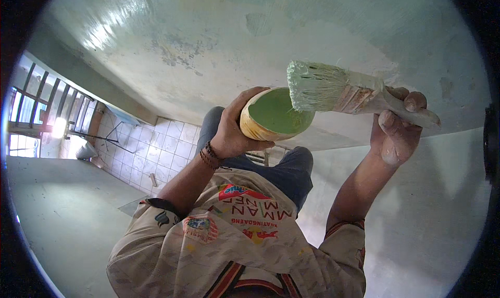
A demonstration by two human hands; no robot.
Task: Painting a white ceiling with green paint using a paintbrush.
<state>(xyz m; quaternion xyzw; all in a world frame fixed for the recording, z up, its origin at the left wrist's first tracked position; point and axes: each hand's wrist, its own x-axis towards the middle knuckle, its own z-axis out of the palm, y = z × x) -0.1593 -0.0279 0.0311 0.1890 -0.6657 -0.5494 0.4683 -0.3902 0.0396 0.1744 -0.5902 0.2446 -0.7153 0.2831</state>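
My left hand [237,123] is wrapped round a small yellowish tub [260,130] with pale green paint [276,110] inside. The tub is tilted so that its mouth shows. In my right hand [398,123] is a wide paintbrush [359,92], gripped by its handle. Its bristles, coated in pale green paint, point left and overlap the tub's right rim in this view; whether they touch it I cannot tell. Beyond both hands stretches a wall [224,64] with greenish wet-looking areas and patchy, flaking spots.
Far below lies a white tiled floor [151,152]. A barred window [47,105] lets in light at the left, with a thin dark metal stand [112,136] near it. A pale wall [416,204] stands at my right, and a flat greenish surface [67,209] at my left.
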